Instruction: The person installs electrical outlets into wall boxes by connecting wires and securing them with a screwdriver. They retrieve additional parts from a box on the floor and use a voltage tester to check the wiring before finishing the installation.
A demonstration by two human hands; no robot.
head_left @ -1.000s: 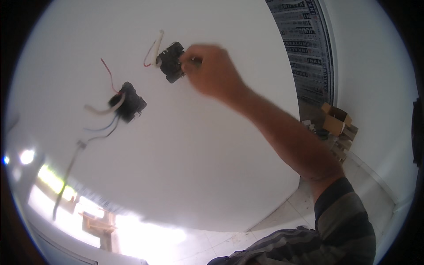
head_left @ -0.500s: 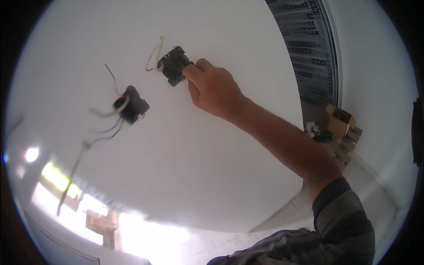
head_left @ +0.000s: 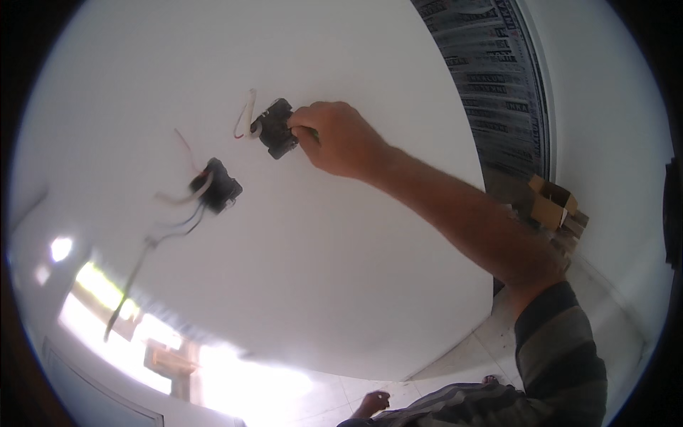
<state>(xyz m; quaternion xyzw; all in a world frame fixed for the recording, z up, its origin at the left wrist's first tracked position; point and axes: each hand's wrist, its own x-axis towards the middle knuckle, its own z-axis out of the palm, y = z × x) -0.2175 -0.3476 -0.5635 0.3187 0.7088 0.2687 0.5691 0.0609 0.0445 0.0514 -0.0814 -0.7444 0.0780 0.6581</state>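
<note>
"Where's the right hand point(head_left: 340, 139)?"
"Pinching a small dark-green object point(head_left: 314, 133) at the black rectangular plastic box point(head_left: 274, 129) on the white wall point(head_left: 341, 270)."
"What's changed?"
"The left hand point(head_left: 376, 403) newly shows below; its grip I cannot tell."

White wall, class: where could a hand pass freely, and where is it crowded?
The wall is bare below the right hand, right of the lower black fitting, and above that hand. Crowded: left of the lower fitting, among its wires, and at the upper black fitting, beside the hand.
</note>
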